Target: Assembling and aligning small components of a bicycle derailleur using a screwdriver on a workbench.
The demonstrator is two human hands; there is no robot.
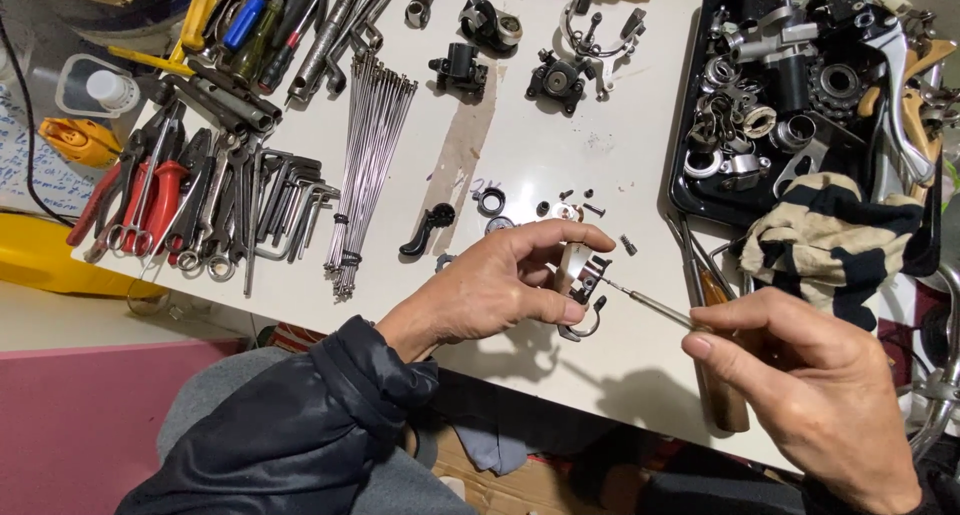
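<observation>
Right hand (800, 375) pinches a thin screwdriver (650, 305); tip in small metal clamp part (583, 285), pinched by left hand (490, 285) over the bench's near edge. Slip risks dropping it off; loose screws (580, 211) beyond could scatter.

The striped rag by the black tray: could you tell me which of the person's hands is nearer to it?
Right. The right hand, holding a screwdriver, sits just below the striped rag; the left hand, pinching a small metal part, lies further left.
</observation>
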